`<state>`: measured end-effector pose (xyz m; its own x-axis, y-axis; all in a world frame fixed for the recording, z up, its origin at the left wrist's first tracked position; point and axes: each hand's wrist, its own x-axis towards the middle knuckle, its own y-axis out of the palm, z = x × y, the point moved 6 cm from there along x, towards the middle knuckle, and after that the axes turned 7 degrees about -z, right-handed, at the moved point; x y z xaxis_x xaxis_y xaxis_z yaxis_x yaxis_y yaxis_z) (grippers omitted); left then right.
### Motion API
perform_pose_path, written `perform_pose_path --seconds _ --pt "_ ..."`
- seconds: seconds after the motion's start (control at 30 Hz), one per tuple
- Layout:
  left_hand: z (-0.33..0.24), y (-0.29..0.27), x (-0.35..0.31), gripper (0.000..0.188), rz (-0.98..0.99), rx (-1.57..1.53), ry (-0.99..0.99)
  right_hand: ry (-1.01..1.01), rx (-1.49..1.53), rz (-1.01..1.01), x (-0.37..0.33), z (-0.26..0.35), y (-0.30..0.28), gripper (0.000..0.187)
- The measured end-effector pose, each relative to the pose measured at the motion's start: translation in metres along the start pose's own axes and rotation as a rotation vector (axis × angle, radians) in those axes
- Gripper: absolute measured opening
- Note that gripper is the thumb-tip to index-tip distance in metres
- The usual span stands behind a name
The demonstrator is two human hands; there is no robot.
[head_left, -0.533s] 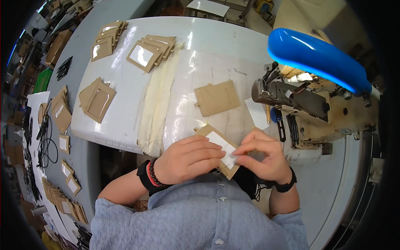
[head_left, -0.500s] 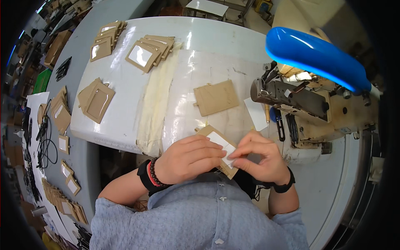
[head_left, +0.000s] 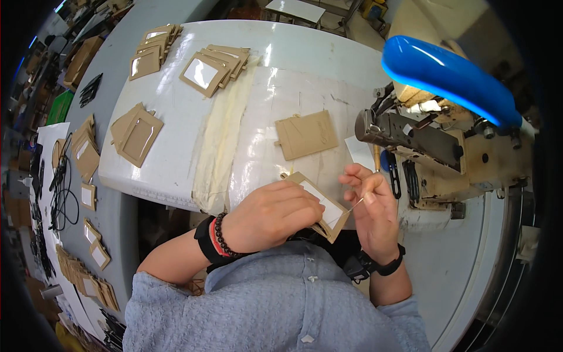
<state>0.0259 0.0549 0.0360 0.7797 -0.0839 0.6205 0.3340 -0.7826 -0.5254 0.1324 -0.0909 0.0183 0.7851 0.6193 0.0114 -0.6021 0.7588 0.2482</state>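
Observation:
A tan card holder (head_left: 337, 213) with a white window is tilted at the table's near edge, in front of my body. My left hand (head_left: 267, 216) is closed on its left side, fingers over the frame and part of the window. Just right of the holder, my right hand (head_left: 375, 214) is raised and pinches a thin pale strand (head_left: 356, 205) between thumb and finger; its other fingers are bent up. Whether the strand is thread or a thin tool I cannot tell. Beyond the holder, another tan holder (head_left: 307, 135) lies flat on the clear sheet.
A sewing machine (head_left: 410, 138) with a blue cover (head_left: 448, 82) stands at right. Beside it lie a wooden-handled tool (head_left: 376, 157) and black-handled scissors (head_left: 392, 170). Stacked holders (head_left: 202, 73) sit at the far left; two more (head_left: 139, 138) lie nearer. Black cords (head_left: 63, 196) lie on the left-hand table.
My right hand has lifted off the window and moved right and up, now pinching the thin strand. My left hand keeps its hold; the card holder has shifted slightly right.

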Motion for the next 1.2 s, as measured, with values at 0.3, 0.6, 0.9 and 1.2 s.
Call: perform_pose_path --seconds 0.3,0.6,0.9,1.2 --pt "-0.005 0.002 -0.004 0.017 0.042 0.114 0.094 0.244 0.705 -0.023 0.000 -0.003 -0.021 0.013" --pt "-0.018 -0.005 -0.012 0.013 -0.027 0.277 0.255 -0.060 0.423 -0.123 0.001 0.033 -0.067 0.012" --pt "-0.022 -0.004 -0.011 0.011 -0.017 0.246 0.264 -0.441 -0.408 -0.071 -0.016 0.045 -0.048 0.008" --pt "-0.023 -0.007 -0.012 0.010 -0.020 0.255 0.256 -0.663 -0.857 0.343 -0.026 0.038 0.030 0.028"
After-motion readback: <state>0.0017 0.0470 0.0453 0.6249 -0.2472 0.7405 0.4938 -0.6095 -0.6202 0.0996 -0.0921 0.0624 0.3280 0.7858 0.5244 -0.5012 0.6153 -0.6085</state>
